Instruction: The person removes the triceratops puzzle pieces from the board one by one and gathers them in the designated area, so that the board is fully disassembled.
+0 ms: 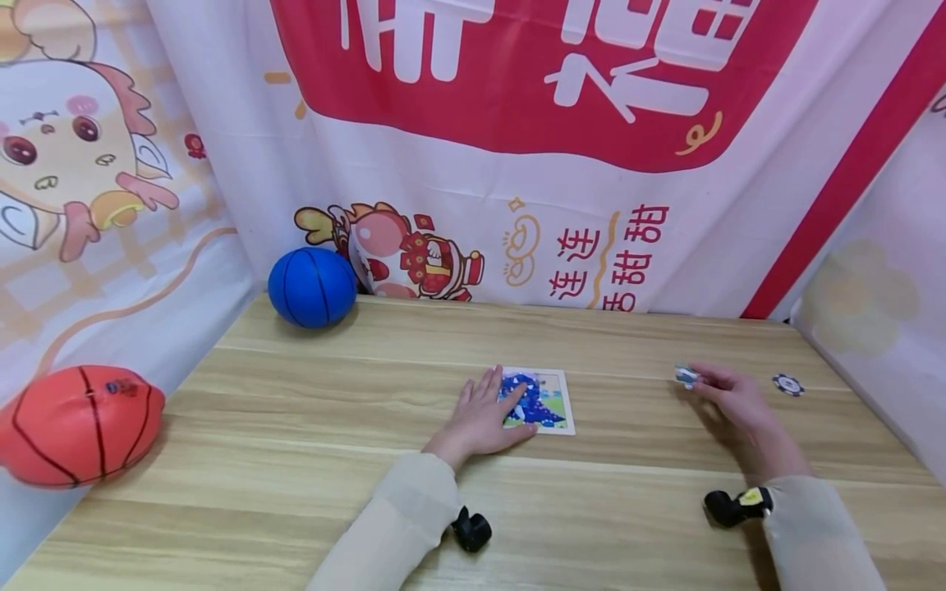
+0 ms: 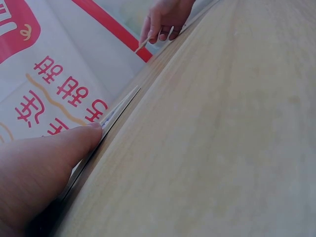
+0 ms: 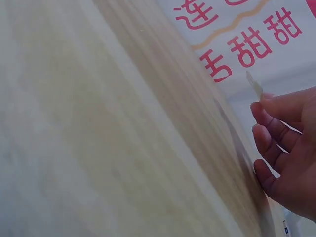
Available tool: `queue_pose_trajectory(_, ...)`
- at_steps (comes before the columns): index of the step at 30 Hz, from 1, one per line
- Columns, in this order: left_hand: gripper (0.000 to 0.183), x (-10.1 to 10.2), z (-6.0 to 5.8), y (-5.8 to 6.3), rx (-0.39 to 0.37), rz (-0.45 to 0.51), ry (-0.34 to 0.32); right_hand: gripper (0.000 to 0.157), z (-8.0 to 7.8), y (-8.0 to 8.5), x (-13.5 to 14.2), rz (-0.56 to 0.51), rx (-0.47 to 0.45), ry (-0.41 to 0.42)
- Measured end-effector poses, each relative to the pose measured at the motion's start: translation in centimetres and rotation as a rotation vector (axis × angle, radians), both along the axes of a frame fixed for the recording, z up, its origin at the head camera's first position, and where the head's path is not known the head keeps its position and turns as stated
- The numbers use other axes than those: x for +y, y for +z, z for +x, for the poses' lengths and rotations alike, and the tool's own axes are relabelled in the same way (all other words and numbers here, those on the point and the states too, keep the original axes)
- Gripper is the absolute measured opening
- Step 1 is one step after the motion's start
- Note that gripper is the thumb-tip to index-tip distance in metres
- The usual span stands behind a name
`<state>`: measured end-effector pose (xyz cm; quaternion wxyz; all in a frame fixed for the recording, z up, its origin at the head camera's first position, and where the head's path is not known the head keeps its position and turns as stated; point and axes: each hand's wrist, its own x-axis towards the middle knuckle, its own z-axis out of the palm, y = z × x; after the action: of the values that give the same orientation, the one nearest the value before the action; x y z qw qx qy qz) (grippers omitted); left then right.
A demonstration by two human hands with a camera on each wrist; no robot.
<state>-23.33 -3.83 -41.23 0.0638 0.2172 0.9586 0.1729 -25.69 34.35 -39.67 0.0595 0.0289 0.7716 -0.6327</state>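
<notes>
A flat picture puzzle (image 1: 553, 402) with a white border and a blue spotted figure lies on the table. My left hand (image 1: 482, 417) rests over its left part with the fingers spread, hiding that side. In the left wrist view the thumb (image 2: 74, 145) lies along the puzzle's edge. Away to the right, my right hand (image 1: 732, 398) pinches a small puzzle piece (image 1: 686, 377) between thumb and fingers, held above the table. The right wrist view shows that piece nearly edge-on, so its picture is hidden there.
A round blue-and-white chip (image 1: 788, 384) lies to the right of my right hand. A blue ball (image 1: 313, 287) sits at the table's back left corner, and a red ball (image 1: 92, 425) at the left edge. Printed cloth (image 1: 443, 180) hangs behind the wooden table (image 1: 310, 386).
</notes>
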Motion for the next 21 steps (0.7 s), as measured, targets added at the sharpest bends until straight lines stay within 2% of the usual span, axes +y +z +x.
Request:
queue_pose_trajectory(4, 0.072, 0.0, 0.0, -0.1, 0.003, -0.003, -0.001, 0.051, -0.1, -0.5, 0.2, 0.170, 0.029, 0.025)
queue_pose_trajectory(6, 0.072, 0.0, 0.0, -0.1, 0.005, -0.003, -0.003, 0.050, -0.2, -0.7, 0.3, 0.346, 0.078, 0.037)
queue_pose_trajectory(9, 0.072, 0.0, -0.1, -0.1, 0.009, -0.006, -0.003, 0.049, -0.4, -1.0, 0.2, 0.462, 0.100, 0.046)
queue_pose_trajectory(21, 0.072, 0.0, -0.1, -0.1, 0.011, -0.022, -0.007, 0.040, -0.9, -1.5, -0.4, 0.629, 0.175, 0.048)
